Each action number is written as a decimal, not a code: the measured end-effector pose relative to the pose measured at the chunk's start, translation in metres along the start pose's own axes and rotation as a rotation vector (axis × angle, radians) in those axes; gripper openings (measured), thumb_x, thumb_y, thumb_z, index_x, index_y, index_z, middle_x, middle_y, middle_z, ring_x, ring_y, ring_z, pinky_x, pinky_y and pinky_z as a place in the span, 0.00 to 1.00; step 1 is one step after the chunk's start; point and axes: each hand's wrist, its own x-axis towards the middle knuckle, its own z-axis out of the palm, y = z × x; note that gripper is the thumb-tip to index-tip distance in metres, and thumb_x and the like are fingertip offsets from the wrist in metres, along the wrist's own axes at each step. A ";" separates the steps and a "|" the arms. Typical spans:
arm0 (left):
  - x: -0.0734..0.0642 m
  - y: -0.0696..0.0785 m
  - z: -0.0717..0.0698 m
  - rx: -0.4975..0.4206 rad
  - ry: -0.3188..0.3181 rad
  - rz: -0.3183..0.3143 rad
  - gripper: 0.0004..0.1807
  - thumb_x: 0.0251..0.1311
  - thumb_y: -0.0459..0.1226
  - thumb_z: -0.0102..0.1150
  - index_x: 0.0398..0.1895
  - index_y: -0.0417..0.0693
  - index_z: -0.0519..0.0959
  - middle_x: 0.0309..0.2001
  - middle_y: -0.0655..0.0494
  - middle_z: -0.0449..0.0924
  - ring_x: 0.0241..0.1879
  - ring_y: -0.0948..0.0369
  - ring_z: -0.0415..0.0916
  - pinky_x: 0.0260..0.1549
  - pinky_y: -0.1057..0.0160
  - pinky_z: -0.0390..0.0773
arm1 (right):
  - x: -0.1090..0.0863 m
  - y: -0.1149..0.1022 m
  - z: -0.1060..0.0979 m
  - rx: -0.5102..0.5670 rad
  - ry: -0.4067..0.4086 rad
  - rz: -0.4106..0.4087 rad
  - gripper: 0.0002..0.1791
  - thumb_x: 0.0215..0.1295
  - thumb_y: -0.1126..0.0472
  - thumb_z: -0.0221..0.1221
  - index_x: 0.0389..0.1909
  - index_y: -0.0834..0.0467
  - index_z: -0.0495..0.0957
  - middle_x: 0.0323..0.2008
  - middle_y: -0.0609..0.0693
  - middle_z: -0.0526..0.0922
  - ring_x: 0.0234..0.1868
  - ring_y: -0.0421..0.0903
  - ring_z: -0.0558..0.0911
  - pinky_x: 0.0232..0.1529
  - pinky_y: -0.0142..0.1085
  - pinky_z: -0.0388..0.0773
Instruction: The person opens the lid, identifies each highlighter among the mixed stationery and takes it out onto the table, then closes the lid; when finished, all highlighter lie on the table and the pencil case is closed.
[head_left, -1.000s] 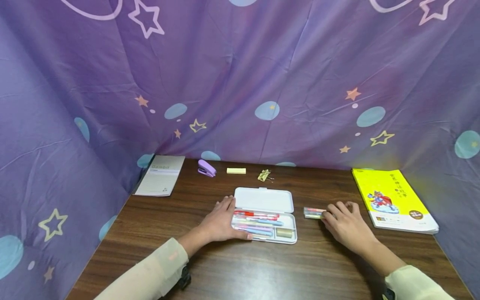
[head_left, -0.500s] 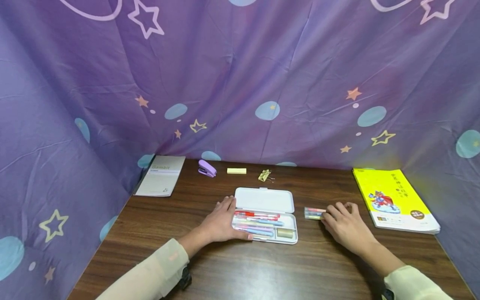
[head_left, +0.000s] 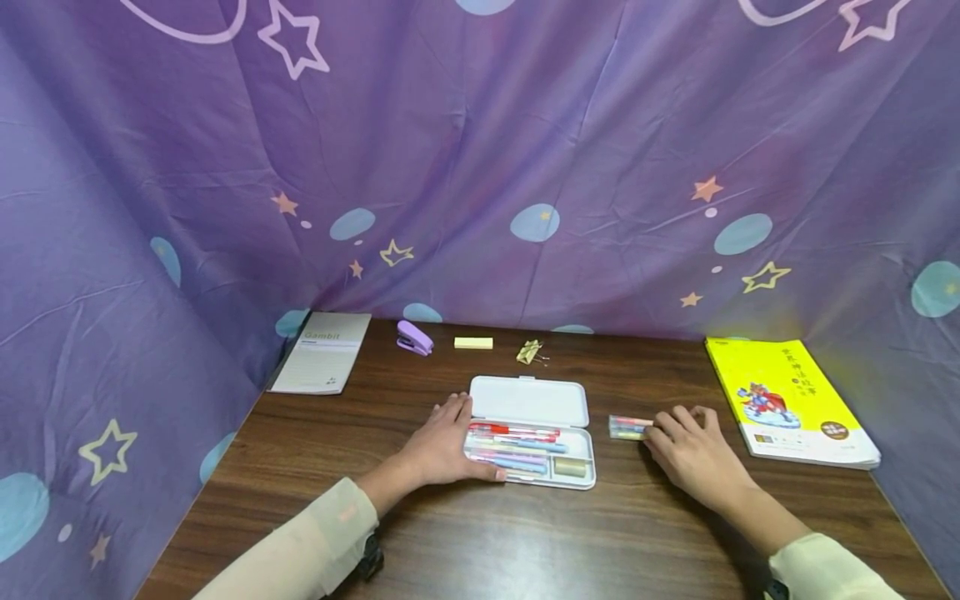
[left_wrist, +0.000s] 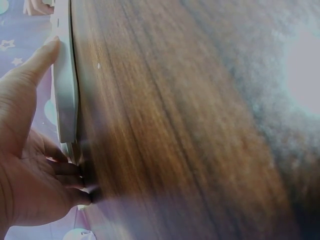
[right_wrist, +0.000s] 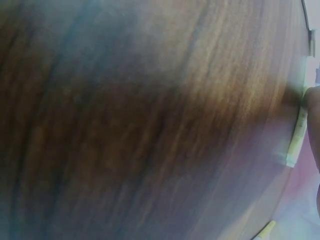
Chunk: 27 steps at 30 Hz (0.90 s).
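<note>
A white pencil case (head_left: 529, 402) lies with its lid folded back in the head view, several red, blue and pastel pens (head_left: 517, 446) and a greenish block (head_left: 570, 466) inside. My left hand (head_left: 442, 446) grips its left end, thumb along the near edge. In the left wrist view the thumb lies on the case's side (left_wrist: 66, 95) and the other fingers bend at its end. To the right, my right hand (head_left: 693, 454) holds a small flat clear case with coloured strips (head_left: 624, 427) on the table, covering its right part. The thumb touches its edge (right_wrist: 297, 137) in the right wrist view.
Along the back of the brown table (head_left: 480, 550) are a grey notebook (head_left: 322, 354), a purple stapler (head_left: 413, 337), a pale yellow block (head_left: 473, 343) and gold binder clips (head_left: 529, 352). A yellow book (head_left: 787, 400) lies at the right. Purple cloth (head_left: 450, 167) hangs behind.
</note>
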 end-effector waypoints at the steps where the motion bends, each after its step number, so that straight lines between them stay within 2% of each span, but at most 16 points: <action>1: 0.000 0.000 0.000 0.002 0.000 0.000 0.80 0.49 0.76 0.75 0.90 0.33 0.49 0.89 0.34 0.49 0.91 0.41 0.46 0.90 0.44 0.52 | 0.000 0.000 0.000 0.000 0.006 0.002 0.36 0.92 0.44 0.30 0.41 0.59 0.84 0.39 0.55 0.82 0.43 0.59 0.79 0.48 0.68 0.74; 9: 0.000 -0.001 0.001 0.007 0.002 0.000 0.80 0.48 0.77 0.75 0.90 0.33 0.50 0.89 0.34 0.50 0.90 0.41 0.46 0.90 0.44 0.52 | 0.014 -0.006 0.000 0.029 0.036 0.005 0.34 0.92 0.42 0.36 0.43 0.60 0.85 0.39 0.54 0.83 0.43 0.59 0.79 0.47 0.67 0.74; 11: 0.000 -0.001 0.001 0.008 0.000 0.000 0.80 0.49 0.76 0.75 0.90 0.34 0.49 0.89 0.34 0.50 0.91 0.41 0.46 0.90 0.44 0.52 | 0.020 -0.008 0.000 0.042 0.027 -0.003 0.27 0.89 0.45 0.46 0.45 0.60 0.86 0.40 0.55 0.83 0.44 0.59 0.79 0.47 0.67 0.74; 14: 0.000 -0.001 0.001 0.009 -0.002 -0.002 0.80 0.49 0.76 0.76 0.90 0.33 0.49 0.89 0.34 0.50 0.91 0.41 0.46 0.90 0.44 0.52 | 0.030 -0.015 -0.001 0.056 0.003 -0.017 0.14 0.73 0.53 0.66 0.47 0.60 0.86 0.41 0.54 0.83 0.45 0.58 0.79 0.47 0.66 0.75; 16: 0.000 -0.001 0.001 0.008 -0.003 -0.005 0.80 0.49 0.75 0.76 0.90 0.34 0.50 0.89 0.34 0.50 0.91 0.41 0.46 0.90 0.44 0.52 | 0.038 -0.020 -0.001 0.064 -0.011 -0.022 0.18 0.59 0.57 0.75 0.47 0.60 0.87 0.41 0.54 0.84 0.45 0.58 0.80 0.48 0.66 0.76; 17: 0.000 -0.001 0.001 0.010 -0.005 -0.007 0.80 0.49 0.75 0.76 0.90 0.34 0.50 0.90 0.35 0.50 0.91 0.42 0.46 0.90 0.44 0.52 | 0.041 -0.023 0.000 0.065 -0.016 -0.026 0.19 0.57 0.58 0.77 0.47 0.59 0.87 0.41 0.53 0.84 0.45 0.57 0.80 0.48 0.66 0.76; 20: 0.000 -0.001 0.001 0.010 -0.006 -0.007 0.80 0.49 0.76 0.75 0.90 0.34 0.49 0.90 0.35 0.49 0.91 0.41 0.46 0.90 0.43 0.53 | 0.052 -0.034 0.002 0.068 -0.028 -0.039 0.17 0.58 0.57 0.79 0.46 0.57 0.88 0.41 0.51 0.85 0.45 0.55 0.80 0.48 0.65 0.78; 27: 0.000 -0.002 0.000 0.009 -0.002 0.004 0.81 0.49 0.77 0.74 0.90 0.34 0.49 0.89 0.34 0.50 0.91 0.41 0.46 0.90 0.44 0.51 | 0.071 -0.051 0.006 0.090 -0.049 -0.104 0.14 0.64 0.53 0.77 0.45 0.55 0.89 0.42 0.48 0.85 0.47 0.52 0.80 0.48 0.60 0.79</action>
